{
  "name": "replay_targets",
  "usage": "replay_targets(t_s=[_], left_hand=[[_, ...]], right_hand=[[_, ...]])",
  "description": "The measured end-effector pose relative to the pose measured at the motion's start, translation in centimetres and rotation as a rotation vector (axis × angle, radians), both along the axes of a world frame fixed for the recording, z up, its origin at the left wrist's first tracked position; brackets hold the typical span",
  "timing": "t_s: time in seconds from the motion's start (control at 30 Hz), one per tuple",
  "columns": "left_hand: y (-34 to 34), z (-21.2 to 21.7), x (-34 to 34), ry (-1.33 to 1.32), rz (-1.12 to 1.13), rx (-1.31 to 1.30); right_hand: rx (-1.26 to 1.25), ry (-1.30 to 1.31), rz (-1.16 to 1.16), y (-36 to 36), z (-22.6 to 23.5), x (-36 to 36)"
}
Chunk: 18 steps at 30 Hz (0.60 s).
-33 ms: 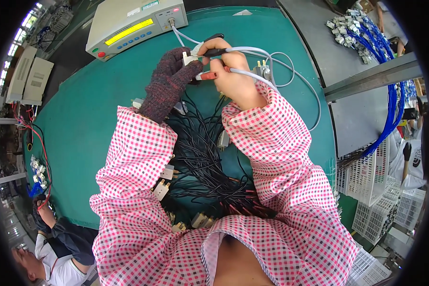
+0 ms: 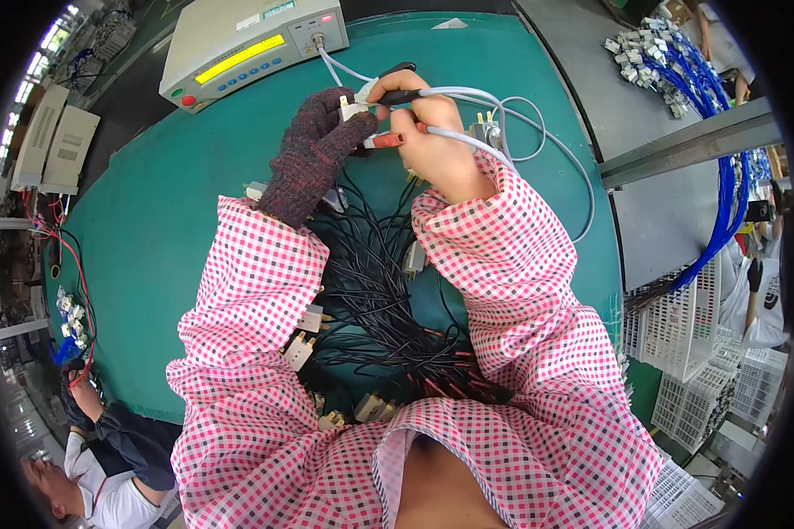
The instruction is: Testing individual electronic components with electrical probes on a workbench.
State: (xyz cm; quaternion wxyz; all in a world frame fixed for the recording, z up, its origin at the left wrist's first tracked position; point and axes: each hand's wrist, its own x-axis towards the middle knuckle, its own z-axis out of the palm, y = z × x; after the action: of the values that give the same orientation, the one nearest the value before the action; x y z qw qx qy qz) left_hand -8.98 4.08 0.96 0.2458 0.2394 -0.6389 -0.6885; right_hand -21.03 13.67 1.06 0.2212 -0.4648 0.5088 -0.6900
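My left hand, in a dark knitted glove, is closed round a small white plug whose metal pins point away from me. My right hand is bare and closed on two grey test leads, one with a black grip and one with a red grip. The tips of both leads reach toward the plug; the fingers hide whether they touch it. Below the hands lies a bundle of black cables with white plugs at several ends.
A tester with a lit yellow display stands at the back left of the green table. Another plug lies right of my right hand. Blue cables hang over a grey bench at right. A person sits at lower left.
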Motion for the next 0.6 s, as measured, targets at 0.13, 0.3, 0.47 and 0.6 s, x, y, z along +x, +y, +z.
replay_targets(t_s=[0.13,0.3,0.47,0.6], left_hand=[[0.2,0.5,-0.1,-0.072,0.028,-0.036],[-0.3,0.0,0.2,-0.065,0.002,-0.02],[-0.1,0.6,0.2,0.01,-0.042,0.018],[-0.2,0.2,0.1,0.04,-0.095,0.068]], right_hand=[[-0.051,0.31,-0.076,0.1,-0.4,-1.3],[-0.033,0.233,-0.075,0.0,-0.5,-0.9],[0.104,-0.096,0.005,0.7,1.1,-0.1],[-0.005,-0.05,-0.011,0.2,0.2,-0.5]])
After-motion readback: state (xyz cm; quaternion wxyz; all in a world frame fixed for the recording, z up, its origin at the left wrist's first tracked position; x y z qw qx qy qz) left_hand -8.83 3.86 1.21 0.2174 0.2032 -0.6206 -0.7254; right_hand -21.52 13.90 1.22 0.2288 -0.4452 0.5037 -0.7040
